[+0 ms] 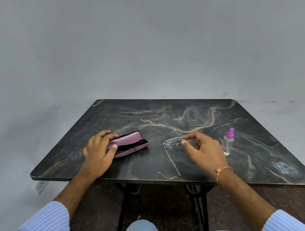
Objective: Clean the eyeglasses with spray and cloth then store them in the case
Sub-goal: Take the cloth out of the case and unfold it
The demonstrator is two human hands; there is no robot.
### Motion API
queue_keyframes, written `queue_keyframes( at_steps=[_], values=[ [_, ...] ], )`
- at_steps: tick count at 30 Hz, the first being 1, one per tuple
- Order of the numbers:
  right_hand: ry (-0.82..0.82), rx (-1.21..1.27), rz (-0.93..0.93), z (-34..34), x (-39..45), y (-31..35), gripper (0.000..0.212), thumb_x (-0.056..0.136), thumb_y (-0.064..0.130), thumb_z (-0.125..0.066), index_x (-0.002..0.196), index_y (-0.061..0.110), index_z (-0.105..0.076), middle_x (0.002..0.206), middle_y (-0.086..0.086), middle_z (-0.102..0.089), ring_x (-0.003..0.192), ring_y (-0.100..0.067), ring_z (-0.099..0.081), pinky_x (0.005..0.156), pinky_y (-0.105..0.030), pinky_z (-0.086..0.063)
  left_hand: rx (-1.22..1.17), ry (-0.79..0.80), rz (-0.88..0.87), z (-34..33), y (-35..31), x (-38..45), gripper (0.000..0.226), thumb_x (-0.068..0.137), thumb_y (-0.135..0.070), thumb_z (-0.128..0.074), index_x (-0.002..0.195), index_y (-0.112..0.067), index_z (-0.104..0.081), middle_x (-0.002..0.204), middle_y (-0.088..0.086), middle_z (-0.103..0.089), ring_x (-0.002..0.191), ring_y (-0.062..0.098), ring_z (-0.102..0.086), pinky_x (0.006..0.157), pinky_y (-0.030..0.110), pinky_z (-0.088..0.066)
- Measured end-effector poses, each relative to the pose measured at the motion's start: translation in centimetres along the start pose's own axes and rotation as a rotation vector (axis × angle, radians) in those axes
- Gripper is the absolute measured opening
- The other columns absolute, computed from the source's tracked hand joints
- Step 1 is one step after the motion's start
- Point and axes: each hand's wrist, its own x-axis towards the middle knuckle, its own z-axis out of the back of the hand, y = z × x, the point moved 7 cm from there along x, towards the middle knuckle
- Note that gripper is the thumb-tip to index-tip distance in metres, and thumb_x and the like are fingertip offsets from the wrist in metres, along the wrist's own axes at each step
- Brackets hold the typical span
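**Seated person at a dark marble table, one hand on a glasses case, the other pinching eyeglasses**

A plain grey wall fills the upper half of the view. Below it stands a dark marble-patterned table (167,117) with pale veins, on black metal legs over a dark reddish floor. The person's knees and blue striped sleeves show at the bottom edge.

The left hand (97,151) rests on the left end of a pink glasses case (130,143), fingers curled over the raised lid and thumb against its front edge, holding it partly open. A dark lining shows inside; whether a cloth lies there cannot be told.

The right hand (202,147), with an orange thread at the wrist, pinches the thin metal eyeglasses (171,143) near the bridge between thumb and forefinger, the other fingers loosely bent. The eyeglasses lie on the table between the two hands, just right of the case and apart from it. The lenses face away from the person, with one temple arm stretching back toward the near table edge, so the frame is unfolded. The right hand is plainly the nearer one, already on the frame.

A small clear spray bottle (228,142) with a purple nozzle stands upright just right of the right hand, within easy reach for the likely next step of spraying
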Motion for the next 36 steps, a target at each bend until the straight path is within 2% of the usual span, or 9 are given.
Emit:
queue_keyframes(
  at_steps=[5,10,14,18,21,25,29,32,36],
  values=[
    [0.195,-0.159,0.065,-5.7,2.0,5.3,0.023,0.091,0.063,-0.061,0.093,0.043,-0.073,0.067,0.012,-0.069,0.072,-0.004,-0.067,0.067,-0.031,-0.054,-0.041,0.063,0.026,-0.6,0.3,0.1,0.049,0.086,-0.048,-0.062,0.134,-0.043,-0.066,0.146,-0.017,-0.058,0.145,0.023,-0.045,0.112,0.057,-0.037],
    [0.361,-0.323,0.06,-11.2,3.5,9.0,0.03,0.094,0.058,-0.059,0.087,0.035,-0.077,0.08,0.003,-0.077,0.084,-0.026,-0.075,0.084,-0.038,-0.062,-0.068,0.095,-0.039,-1.0,0.4,-0.3,0.051,0.086,-0.049,-0.069,0.136,-0.048,-0.059,0.132,-0.029,-0.06,0.137,0.014,-0.049,0.11,0.049,-0.039],
    [0.412,-0.481,0.078,-14.9,3.8,10.6,0.036,0.091,0.057,-0.064,0.087,0.025,-0.079,0.078,-0.001,-0.077,0.077,-0.028,-0.077,0.08,-0.039,-0.065,-0.068,0.076,-0.071,-0.8,0.1,-0.5,0.055,0.081,-0.054,-0.071,0.135,-0.049,-0.059,0.128,-0.029,-0.062,0.134,0.011,-0.052,0.11,0.053,-0.045],
    [0.423,-0.612,0.103,-17.1,4.2,11.7,0.038,0.087,0.057,-0.07,0.099,0.021,-0.072,0.097,-0.005,-0.078,0.093,-0.031,-0.076,0.076,-0.034,-0.058,-0.082,0.067,-0.099,-0.5,-0.4,-0.7,0.056,0.079,-0.057,-0.073,0.133,-0.047,-0.062,0.126,-0.033,-0.06,0.133,0.008,-0.051,0.108,0.049,-0.042],
    [0.431,-0.63,0.081,-17.7,4.6,12.3,0.037,0.082,0.056,-0.072,0.082,0.021,-0.059,0.078,-0.001,-0.068,0.085,-0.029,-0.075,0.069,-0.032,-0.052,-0.09,0.07,-0.111,-0.4,-0.6,-0.6,0.057,0.077,-0.06,-0.073,0.132,-0.047,-0.063,0.127,-0.033,-0.06,0.134,0.008,-0.049,0.109,0.047,-0.039],
    [0.463,-0.583,0.014,-17.9,4.8,12.6,0.023,0.079,0.039,-0.068,0.075,0.019,-0.058,0.076,-0.005,-0.074,0.075,-0.028,-0.078,0.081,-0.037,-0.065,-0.087,0.08,-0.117,-0.5,-0.6,-0.6,0.06,0.077,-0.066,-0.073,0.133,-0.048,-0.062,0.129,-0.033,-0.059,0.135,0.008,-0.048,0.108,0.045,-0.037],
    [0.487,-0.402,-0.072,-18.0,4.5,11.6,0.021,0.078,0.034,-0.063,0.073,0.016,-0.073,0.048,0.0,-0.07,0.041,-0.015,-0.07,0.066,-0.031,-0.065,-0.09,0.077,-0.113,-0.5,-0.5,-0.6,0.062,0.079,-0.069,-0.075,0.135,-0.048,-0.06,0.131,-0.035,-0.057,0.135,0.005,-0.047,0.107,0.043,-0.038],
    [0.425,-0.206,-0.118,-17.4,4.1,11.1,0.025,0.075,0.04,-0.062,0.069,0.02,-0.076,0.047,0.001,-0.069,0.039,-0.012,-0.068,0.063,-0.034,-0.066,-0.096,0.075,-0.102,-0.5,-0.3,-0.5,0.062,0.08,-0.07,-0.076,0.136,-0.049,-0.058,0.132,-0.036,-0.056,0.134,0.002,-0.046,0.106,0.042,-0.039],
    [0.265,0.088,-0.092,-15.1,3.7,11.3,0.012,0.075,0.04,-0.065,0.076,0.034,-0.076,0.057,0.008,-0.073,0.045,-0.013,-0.071,0.066,-0.042,-0.068,-0.09,0.1,-0.076,-0.5,-0.3,-0.4,0.066,0.08,-0.073,-0.075,0.14,-0.051,-0.055,0.135,-0.035,-0.056,0.133,-0.001,-0.045,0.106,0.041,-0.039]
  ],
)
